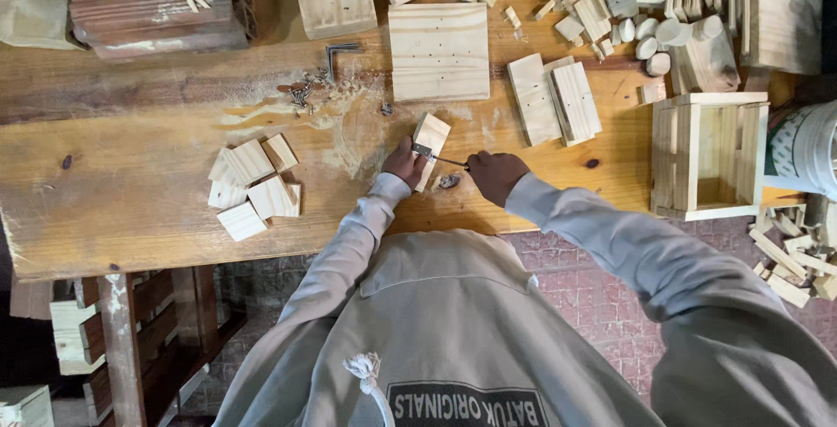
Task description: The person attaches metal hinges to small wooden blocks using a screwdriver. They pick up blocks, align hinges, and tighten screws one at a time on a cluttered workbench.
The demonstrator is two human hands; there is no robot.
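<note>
While the left hand [404, 162] pinches a small, light, stiff pine block [430, 143] by its edge on the workbench [131, 174], the right hand [493, 174] closes around a thin screwdriver [446, 161]; a white printed bucket [806, 148] stands far right.

I see a honey-orange workbench [131, 157] with a pale, scuffed patch at its middle. At nine o'clock from my left hand [404, 163] lies a cluster of cream pine squares [255, 187]; at twelve o'clock a pale board [438, 52] with faint grain stripes. My sleeves [610, 235] are dull grey. At three o'clock stands a light pine crate [708, 155]; below the bench the floor [602, 305] shows reddish-pink brick
</note>
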